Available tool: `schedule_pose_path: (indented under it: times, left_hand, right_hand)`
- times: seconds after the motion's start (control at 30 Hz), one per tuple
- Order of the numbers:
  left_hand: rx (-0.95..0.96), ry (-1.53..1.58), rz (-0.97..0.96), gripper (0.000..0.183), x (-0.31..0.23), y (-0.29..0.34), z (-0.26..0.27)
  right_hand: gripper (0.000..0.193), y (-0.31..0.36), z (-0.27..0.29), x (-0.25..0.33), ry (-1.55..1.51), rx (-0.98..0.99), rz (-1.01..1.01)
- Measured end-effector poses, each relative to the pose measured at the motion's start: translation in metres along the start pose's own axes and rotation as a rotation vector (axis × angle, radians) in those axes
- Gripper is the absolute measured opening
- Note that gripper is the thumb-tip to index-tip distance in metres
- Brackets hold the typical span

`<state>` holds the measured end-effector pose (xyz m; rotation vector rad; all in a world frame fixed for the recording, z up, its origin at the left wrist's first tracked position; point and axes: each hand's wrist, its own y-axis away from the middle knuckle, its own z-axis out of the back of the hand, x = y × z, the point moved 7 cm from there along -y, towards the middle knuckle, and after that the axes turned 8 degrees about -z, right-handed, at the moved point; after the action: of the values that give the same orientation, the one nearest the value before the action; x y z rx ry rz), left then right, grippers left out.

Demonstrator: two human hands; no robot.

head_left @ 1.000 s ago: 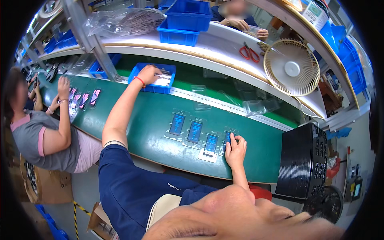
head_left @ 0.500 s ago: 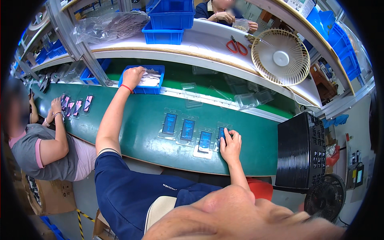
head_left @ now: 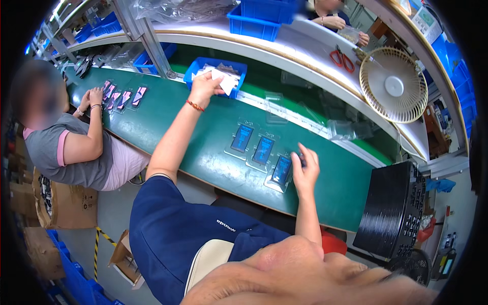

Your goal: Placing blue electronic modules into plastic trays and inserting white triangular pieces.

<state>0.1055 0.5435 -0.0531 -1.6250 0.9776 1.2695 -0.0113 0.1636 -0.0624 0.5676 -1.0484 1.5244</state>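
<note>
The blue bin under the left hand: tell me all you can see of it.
The blue bin is a small open-topped box, plastic by its look, with low straight walls. It sits flat at the far edge of the green belt, beside a metal post. White cards lie inside. The left hand reaches over its near wall and holds one of the cards; whether it touches the wall I cannot tell.

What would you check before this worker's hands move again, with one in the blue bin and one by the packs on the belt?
1. Left hand grips a white card at the blue bin: ok.
2. Right hand rests at the rightmost clear pack: ok.
3. Three packs lie in a row on the green belt: ok.
4. What the right hand pinches: cannot tell.
5. Neighbouring person's hands stay apart: ok.
</note>
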Motion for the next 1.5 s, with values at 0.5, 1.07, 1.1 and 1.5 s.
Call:
schedule_pose_path:
  times: [0.5, 1.07, 1.1, 1.5]
  left_hand:
    - [-0.144, 0.140, 0.047, 0.013, 0.038, 0.131, -0.011]
    - [0.094, 0.182, 0.131, 0.018, 0.040, 0.163, -0.070]
    - [0.098, 0.176, 0.143, 0.021, 0.044, 0.161, -0.067]
    - [0.399, 0.059, 0.158, 0.009, 0.054, 0.182, -0.107]
  right_hand:
    - [0.017, -0.016, -0.112, 0.069, -0.103, 0.057, 0.136]
    - [0.027, -0.008, -0.080, 0.040, -0.209, 0.157, 0.040]
    - [0.027, -0.002, -0.072, 0.051, 0.057, 0.089, 0.278]
    - [0.023, 0.006, -0.054, 0.037, -0.063, 0.227, 0.152]
